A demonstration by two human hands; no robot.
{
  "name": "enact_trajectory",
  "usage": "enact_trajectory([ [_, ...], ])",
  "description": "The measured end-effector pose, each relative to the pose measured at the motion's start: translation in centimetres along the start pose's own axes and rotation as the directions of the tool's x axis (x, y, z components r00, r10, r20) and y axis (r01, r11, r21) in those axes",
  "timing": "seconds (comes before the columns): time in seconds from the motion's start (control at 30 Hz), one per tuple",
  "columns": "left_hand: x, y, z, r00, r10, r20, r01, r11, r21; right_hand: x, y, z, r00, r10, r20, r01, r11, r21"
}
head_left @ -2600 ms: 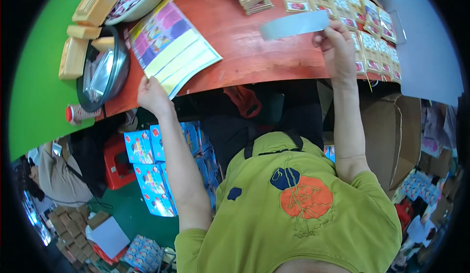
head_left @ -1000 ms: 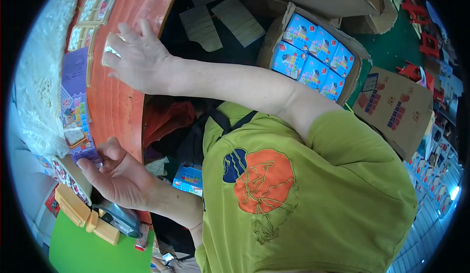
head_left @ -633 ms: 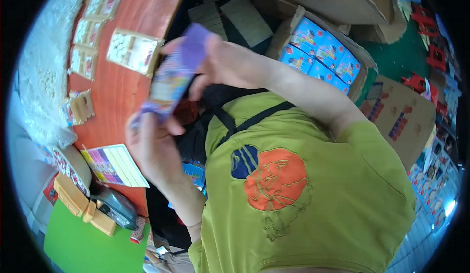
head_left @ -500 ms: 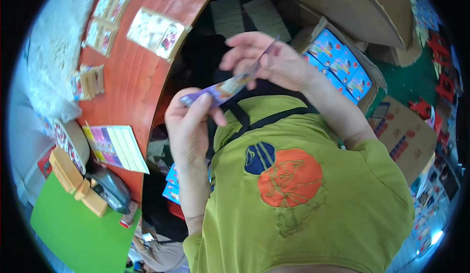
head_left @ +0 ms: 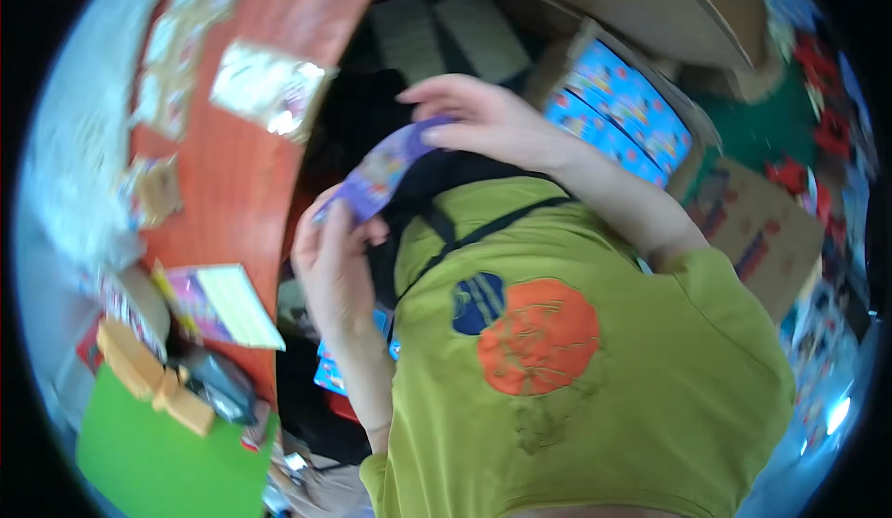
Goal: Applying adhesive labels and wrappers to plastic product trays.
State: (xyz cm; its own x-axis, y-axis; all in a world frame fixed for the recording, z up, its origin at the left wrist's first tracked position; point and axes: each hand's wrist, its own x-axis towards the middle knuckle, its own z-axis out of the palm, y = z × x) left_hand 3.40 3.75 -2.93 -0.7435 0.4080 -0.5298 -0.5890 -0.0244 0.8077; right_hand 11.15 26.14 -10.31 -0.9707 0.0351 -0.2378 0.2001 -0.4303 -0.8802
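Stretching between the two hands, a long, thin purple strip with coloured printing [head_left: 386, 170] slants up to the right in front of the waist, just off the edge of the red-orange wooden tabletop [head_left: 218, 230]. The left hand [head_left: 336, 256] is narrow, pinching the strip's lower end with the thumb laid on top, while the right hand [head_left: 483, 123] holds the upper end under its thumb, its other fingers reaching past the strip. Near the tabletop's edge, to the left of the right hand, lies a shiny, flat rectangular pack with pale contents [head_left: 260, 81]; blur hides its details. Farther left stand a small stack of tan packs [head_left: 153, 191] and a row of similar pale packs [head_left: 163, 77], beside a large, cloudy clear plastic bag [head_left: 88, 160]. Closer to the left forearm lies a rectangular sheet printed in purple, pink and pale bands [head_left: 228, 304], near a round white bowl with mixed contents [head_left: 160, 325] and a dark, glossy, rounded container [head_left: 218, 383]. Yellow-tan plastic blocks [head_left: 132, 360] lie beside that container, above a bright green surface [head_left: 177, 462]. On the right, past the right forearm, an open brown cardboard carton [head_left: 699, 128] holds blue printed boxes [head_left: 623, 114]
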Motion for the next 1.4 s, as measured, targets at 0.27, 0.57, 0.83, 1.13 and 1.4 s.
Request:
enact_trajectory([
  [0.27, -1.2, -1.3, -1.8, 0.994, 0.039, 0.103, -0.039, 0.999, -0.008, -0.5, 2.1, 0.4, 0.926, 0.374, 0.057, -0.375, 0.887, 0.27],
  [0.57, -2.4, -0.3, -2.4, 0.994, 0.056, -0.092, -0.04, 0.984, 0.171, -1.3, -1.1, 0.1, 0.963, 0.271, 0.005, -0.271, 0.962, 0.021],
  [0.83, -3.9, 0.1, -1.0, 0.987, 0.16, 0.033, -0.159, 0.896, 0.414, -1.5, 0.2, 0.0, 0.902, 0.431, 0.027, -0.432, 0.9, 0.055],
  [1.13, -3.8, 0.5, -1.0, 0.967, 0.208, 0.147, -0.25, 0.884, 0.396, -3.3, 0.5, -1.2, 0.806, 0.541, 0.24, -0.589, 0.772, 0.239],
  [1.4, -3.8, -0.4, -2.1, 0.973, 0.172, 0.156, -0.214, 0.925, 0.314, -3.1, 0.0, -1.7, 0.894, 0.439, 0.091, -0.444, 0.84, 0.312],
])
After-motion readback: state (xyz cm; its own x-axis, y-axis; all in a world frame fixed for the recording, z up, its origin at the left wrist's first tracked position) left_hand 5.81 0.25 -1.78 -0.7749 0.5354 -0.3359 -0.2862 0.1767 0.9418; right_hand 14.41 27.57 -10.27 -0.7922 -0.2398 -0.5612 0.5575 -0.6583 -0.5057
